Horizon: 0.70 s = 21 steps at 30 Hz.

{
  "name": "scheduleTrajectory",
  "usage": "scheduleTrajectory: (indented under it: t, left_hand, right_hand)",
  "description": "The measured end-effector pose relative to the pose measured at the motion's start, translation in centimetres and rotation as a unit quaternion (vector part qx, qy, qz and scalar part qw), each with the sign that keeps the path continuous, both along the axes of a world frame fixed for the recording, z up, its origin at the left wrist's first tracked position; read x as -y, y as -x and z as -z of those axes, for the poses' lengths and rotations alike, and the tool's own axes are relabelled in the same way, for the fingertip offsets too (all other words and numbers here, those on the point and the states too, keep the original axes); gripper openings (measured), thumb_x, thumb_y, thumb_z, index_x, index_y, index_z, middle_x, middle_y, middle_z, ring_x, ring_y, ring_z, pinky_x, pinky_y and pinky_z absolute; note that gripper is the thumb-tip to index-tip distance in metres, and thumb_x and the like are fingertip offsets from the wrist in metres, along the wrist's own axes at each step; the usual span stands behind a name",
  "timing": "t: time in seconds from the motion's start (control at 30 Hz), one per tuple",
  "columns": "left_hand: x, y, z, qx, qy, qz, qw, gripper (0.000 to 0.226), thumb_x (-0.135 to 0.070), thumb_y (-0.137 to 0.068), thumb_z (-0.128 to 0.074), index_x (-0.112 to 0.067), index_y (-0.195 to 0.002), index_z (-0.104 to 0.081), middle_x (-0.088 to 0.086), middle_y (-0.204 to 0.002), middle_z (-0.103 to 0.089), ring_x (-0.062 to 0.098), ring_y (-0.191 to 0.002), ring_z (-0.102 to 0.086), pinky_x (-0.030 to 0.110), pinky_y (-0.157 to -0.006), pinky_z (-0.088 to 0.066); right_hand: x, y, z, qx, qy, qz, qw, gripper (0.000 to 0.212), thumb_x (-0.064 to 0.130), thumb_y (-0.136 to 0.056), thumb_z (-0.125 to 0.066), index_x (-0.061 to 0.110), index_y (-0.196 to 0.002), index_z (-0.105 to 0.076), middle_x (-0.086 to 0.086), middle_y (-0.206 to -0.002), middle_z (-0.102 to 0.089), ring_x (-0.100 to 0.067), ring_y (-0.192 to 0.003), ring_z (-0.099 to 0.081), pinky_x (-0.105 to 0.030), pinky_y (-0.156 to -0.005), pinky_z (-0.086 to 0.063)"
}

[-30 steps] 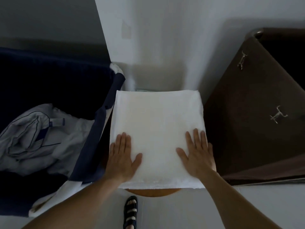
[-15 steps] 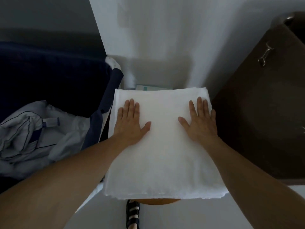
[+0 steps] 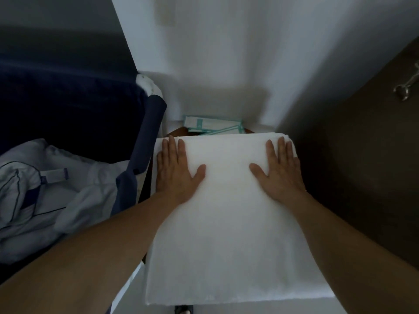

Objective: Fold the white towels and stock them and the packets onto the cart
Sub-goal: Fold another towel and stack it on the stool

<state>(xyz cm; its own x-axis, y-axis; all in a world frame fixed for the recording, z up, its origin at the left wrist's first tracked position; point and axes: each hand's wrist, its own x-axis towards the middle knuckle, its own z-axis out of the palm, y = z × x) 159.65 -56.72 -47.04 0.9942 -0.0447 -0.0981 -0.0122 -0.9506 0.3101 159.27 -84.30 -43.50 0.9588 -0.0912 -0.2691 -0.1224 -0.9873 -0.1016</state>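
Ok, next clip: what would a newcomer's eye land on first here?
The big folded white towel fills the middle of the view, with the left hand and right hand pressed flat on its far end. Just beyond it, teal-edged packets lie at the foot of the white wall. At the left, a dark blue bag holds crumpled pale linen.

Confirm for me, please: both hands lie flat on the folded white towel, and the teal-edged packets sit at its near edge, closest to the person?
Not quite. In the head view the left hand and right hand do lie flat on the folded white towel, but the teal-edged packets sit beyond its far edge, by the wall.
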Motion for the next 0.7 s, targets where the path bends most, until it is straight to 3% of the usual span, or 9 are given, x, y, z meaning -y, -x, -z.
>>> scheduleTrajectory:
  t: [0.1,0.23,0.43,0.57,0.7]
  left_hand:
    - [-0.2,1.0,-0.8,-0.001,-0.001,0.018,1.000,0.096,-0.071,-0.085,-0.012,-0.010,-0.156,0.013,0.015,-0.162,0.021,0.029,-0.149,0.021,0.043,-0.121,0.011]
    - [-0.5,4.8,-1.3,-0.023,-0.009,0.049,0.998,0.095,-0.071,-0.086,-0.009,-0.012,-0.156,0.015,0.013,-0.160,0.027,0.029,-0.148,0.026,0.043,-0.120,0.014]
    - [1.1,11.8,-3.2,-0.105,-0.035,0.063,0.992,0.097,-0.074,-0.077,0.005,-0.015,-0.152,0.025,0.012,-0.156,0.036,0.030,-0.144,0.033,0.046,-0.120,0.016]
    - [1.5,17.6,-2.8,-0.106,-0.062,0.075,0.990,0.090,-0.074,-0.081,0.007,-0.020,-0.149,0.030,0.010,-0.154,0.040,0.028,-0.142,0.038,0.048,-0.120,0.015]
    - [1.4,18.7,-3.5,-0.125,-0.072,0.064,0.987,0.094,-0.073,-0.076,0.013,-0.020,-0.152,0.025,0.010,-0.157,0.035,0.029,-0.144,0.034,0.047,-0.120,0.014]
  right_hand:
    - [-0.6,2.1,-0.8,-0.009,0.023,-0.012,1.000,0.084,0.072,-0.093,-0.018,0.027,-0.158,0.011,-0.006,-0.164,0.023,-0.026,-0.151,0.022,-0.052,-0.122,0.005]
    - [-1.6,6.9,-1.0,-0.024,0.036,-0.028,0.999,0.087,0.075,-0.083,0.003,0.030,-0.157,0.012,-0.004,-0.164,0.023,-0.024,-0.151,0.023,-0.052,-0.122,0.009]
    - [-2.3,12.0,-3.3,-0.074,0.049,-0.071,0.994,0.082,0.076,-0.091,-0.009,0.032,-0.156,0.016,-0.004,-0.162,0.029,-0.025,-0.149,0.029,-0.053,-0.120,0.016]
    - [-2.6,17.4,-3.0,-0.069,0.059,-0.071,0.993,0.096,0.080,-0.072,0.014,0.033,-0.156,0.015,-0.004,-0.163,0.027,-0.027,-0.149,0.027,-0.055,-0.117,0.020]
    - [-2.5,18.6,-3.5,-0.076,0.057,-0.070,0.993,0.105,0.078,-0.063,0.021,0.031,-0.157,0.013,-0.004,-0.164,0.024,-0.027,-0.150,0.025,-0.056,-0.118,0.016]
